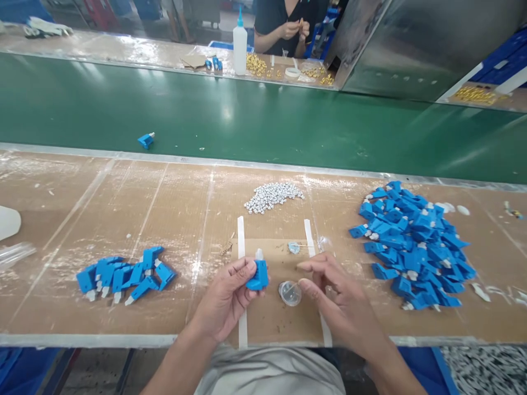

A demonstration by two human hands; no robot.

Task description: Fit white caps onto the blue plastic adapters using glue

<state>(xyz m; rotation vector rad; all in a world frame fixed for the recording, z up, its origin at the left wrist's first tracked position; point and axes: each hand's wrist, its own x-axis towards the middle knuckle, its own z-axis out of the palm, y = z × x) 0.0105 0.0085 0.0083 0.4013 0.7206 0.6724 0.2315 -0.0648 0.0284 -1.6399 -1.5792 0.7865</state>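
Note:
My left hand (230, 293) pinches a blue plastic part (258, 277) with a whitish tip pointing up. Just right of it, a small clear cup (290, 294) stands on the cardboard, and a thin stick seems to lean in it. My right hand (340, 296) hovers at the cup's right side, thumb and forefinger apart, with nothing visible between them; the thumb tip is close to the stick. Beyond the hands is a heap of tiny white pieces (272, 196). A small light-blue blob with a thin stick (294, 248) lies nearer.
A big pile of blue parts (411, 247) lies right, a smaller group (123, 274) left. Two white tape strips (241, 236) flank the work spot. Behind runs a green conveyor belt (247, 120) carrying one blue part (146, 140). Across it, a person (288, 27) works near a white bottle (239, 49).

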